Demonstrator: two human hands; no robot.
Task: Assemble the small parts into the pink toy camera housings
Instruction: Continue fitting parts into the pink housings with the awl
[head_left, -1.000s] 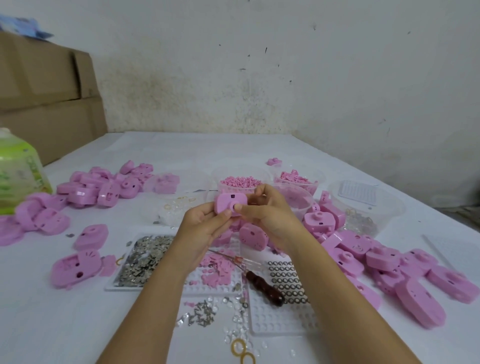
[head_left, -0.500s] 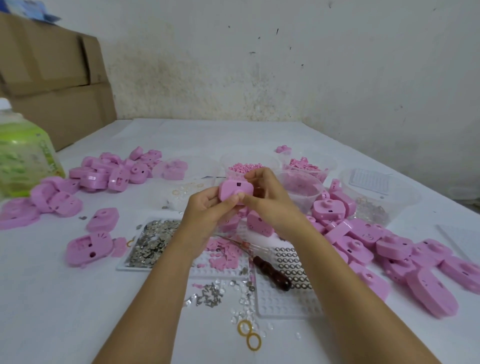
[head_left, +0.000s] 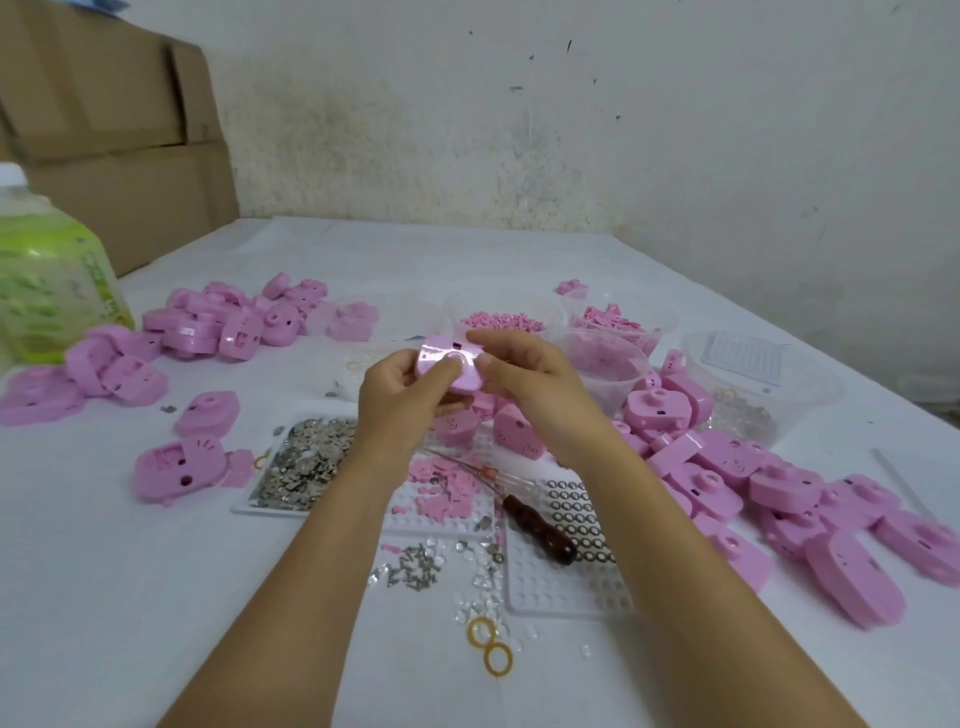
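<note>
Gripping one pink camera housing (head_left: 448, 364) at centre frame, clear of the table, lens ring tilted up toward the head camera, probably to keep the seat in sight. Cradling it in the left hand (head_left: 397, 397), fingers curled beneath, thumb pressed on the face beside the ring. Pinching its right edge with the right hand (head_left: 524, 382), likely steadying it or pushing a small part home; cannot tell which part. Within reach: screwdriver (head_left: 537, 525) below the wrists, tray of metal pieces (head_left: 306, 460) lower left, more housings (head_left: 769, 488) heaped right.
</note>
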